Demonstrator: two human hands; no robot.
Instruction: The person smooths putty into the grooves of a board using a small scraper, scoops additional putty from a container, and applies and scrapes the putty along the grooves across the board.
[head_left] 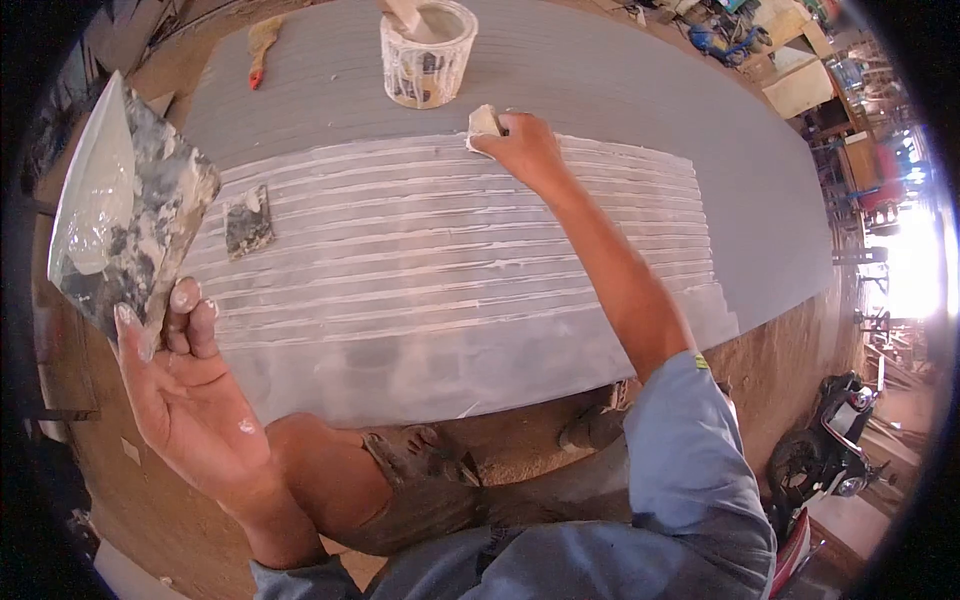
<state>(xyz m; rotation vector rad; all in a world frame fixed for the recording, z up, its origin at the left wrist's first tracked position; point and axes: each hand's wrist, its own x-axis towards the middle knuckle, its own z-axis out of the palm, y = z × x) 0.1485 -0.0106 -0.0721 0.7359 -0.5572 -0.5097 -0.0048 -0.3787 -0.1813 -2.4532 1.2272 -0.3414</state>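
My left hand (200, 405), palm up, grips the lower end of a flat putty board (165, 220) raised at the left. The board is smeared dark and white, with a thick patch of wet white putty (105, 185). Across the panel, my right hand (530, 150) is closed on a pale, putty-coated spreader (484, 124) at the far edge of the white-streaked area. Under it lies a large grey panel (760, 220) with rows of white putty lines (400, 230). A small stained square piece (248, 222) rests on the streaks near my left hand.
A putty-streaked bucket (425, 75) with a stick (402, 15) in it stands on the panel's far side. A brush (263, 50) lies at the far left. My knees are by the near edge. A motorcycle (825, 445) is parked at right.
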